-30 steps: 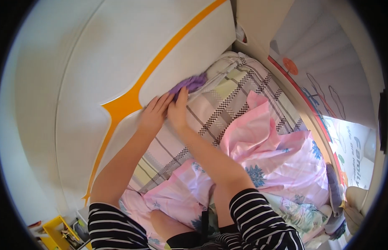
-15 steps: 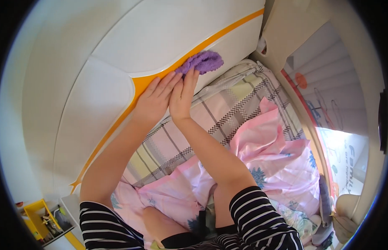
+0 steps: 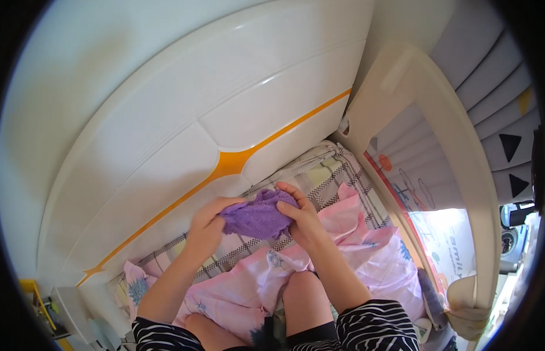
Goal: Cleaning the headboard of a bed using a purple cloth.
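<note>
Between my two hands hangs a bunched purple cloth [image 3: 258, 216], held up over the bed and apart from the headboard. My left hand [image 3: 209, 221] grips its left end, thumb and fingers closed on the fabric. At the other end my right hand [image 3: 302, 216] pinches the cloth with the thumb on top and fingers behind. Beyond the hands rises a glossy white curved headboard [image 3: 167, 146] with an orange stripe [image 3: 231, 164] across it.
Under my arms lies a plaid mattress [image 3: 319, 181] with a rumpled pink flowered sheet [image 3: 366, 251]. A pale framed side panel [image 3: 424, 76] borders the bed at right, by a grey curtain [image 3: 489, 88]. A yellow box [image 3: 31, 292] stands at lower left.
Both hands have come off the headboard, back toward me. The purple cloth, pressed against the panel before, is now lifted and held between them. The view has tilted upward.
</note>
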A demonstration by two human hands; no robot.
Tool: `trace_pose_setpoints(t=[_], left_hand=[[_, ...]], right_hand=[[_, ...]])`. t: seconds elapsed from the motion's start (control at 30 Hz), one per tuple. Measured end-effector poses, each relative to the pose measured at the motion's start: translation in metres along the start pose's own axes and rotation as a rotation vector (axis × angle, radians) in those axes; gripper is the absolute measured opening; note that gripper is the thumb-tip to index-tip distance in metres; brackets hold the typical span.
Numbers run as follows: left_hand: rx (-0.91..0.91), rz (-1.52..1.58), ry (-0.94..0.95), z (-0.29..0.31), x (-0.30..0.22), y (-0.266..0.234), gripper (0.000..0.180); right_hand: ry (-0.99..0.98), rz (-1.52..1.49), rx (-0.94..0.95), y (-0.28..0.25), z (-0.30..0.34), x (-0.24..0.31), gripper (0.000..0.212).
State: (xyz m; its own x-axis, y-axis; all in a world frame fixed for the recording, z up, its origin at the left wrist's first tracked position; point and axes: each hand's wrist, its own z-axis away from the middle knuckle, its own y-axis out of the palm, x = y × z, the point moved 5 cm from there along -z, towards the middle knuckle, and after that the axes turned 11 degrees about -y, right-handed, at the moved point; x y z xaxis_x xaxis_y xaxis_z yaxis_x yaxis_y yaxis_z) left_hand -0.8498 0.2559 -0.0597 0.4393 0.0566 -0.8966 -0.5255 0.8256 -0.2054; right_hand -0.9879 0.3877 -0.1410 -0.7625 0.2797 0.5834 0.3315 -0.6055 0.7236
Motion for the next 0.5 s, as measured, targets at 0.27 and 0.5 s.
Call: trace_pose_setpoints(t=[0.27, 0.5], left_hand=[[-0.54, -0.242, 0.622, 0.041, -0.183, -0.072, 0.052], [-0.628, -1.24, 0.627, -0.032, -0.214, -0.024, 0.068]], right_hand=[[-1.176, 0.939, 0.213, 0.2, 0.001, 0.144, 0.056], [-1.533, 1.482, 0.099, 0.239, -0.065, 0.16, 0.041]])
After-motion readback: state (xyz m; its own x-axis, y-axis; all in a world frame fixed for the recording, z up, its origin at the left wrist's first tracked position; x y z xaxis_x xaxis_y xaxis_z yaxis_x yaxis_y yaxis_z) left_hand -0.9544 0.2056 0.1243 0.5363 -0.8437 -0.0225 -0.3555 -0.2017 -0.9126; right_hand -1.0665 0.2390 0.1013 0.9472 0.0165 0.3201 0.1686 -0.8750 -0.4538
